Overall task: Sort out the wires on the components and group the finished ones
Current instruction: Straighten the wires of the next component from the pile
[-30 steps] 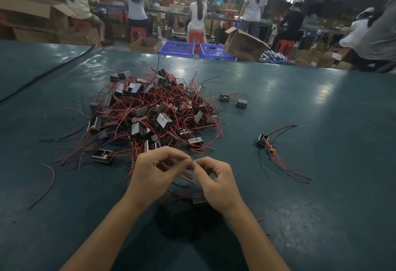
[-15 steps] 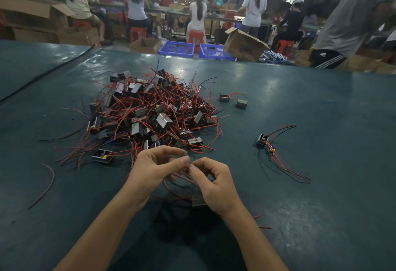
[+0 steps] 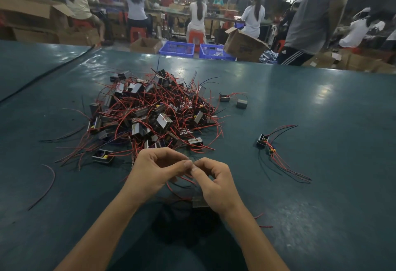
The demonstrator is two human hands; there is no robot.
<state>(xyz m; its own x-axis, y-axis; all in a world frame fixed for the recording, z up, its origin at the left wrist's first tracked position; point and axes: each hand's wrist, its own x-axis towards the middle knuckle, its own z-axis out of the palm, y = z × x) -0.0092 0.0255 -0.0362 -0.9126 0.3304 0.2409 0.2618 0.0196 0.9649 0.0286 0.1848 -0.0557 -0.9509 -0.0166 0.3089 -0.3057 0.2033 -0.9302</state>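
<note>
Just before the pile [image 3: 154, 116], left hand [image 3: 154, 174] and right hand [image 3: 214, 183] have met again, fingertips [image 3: 188, 163] pinching a red wire [image 3: 171, 187]; its component [image 3: 200, 202] hangs below, likely still unsorted; finished group [image 3: 263, 141] lies right of the pile

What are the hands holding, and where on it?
The left hand and right hand pinch the red wires of one component between fingertips; its body is not gripped.

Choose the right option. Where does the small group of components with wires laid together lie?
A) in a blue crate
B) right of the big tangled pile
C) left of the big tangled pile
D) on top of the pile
B: the small group lies apart on the table, to the right of the big pile.
</note>
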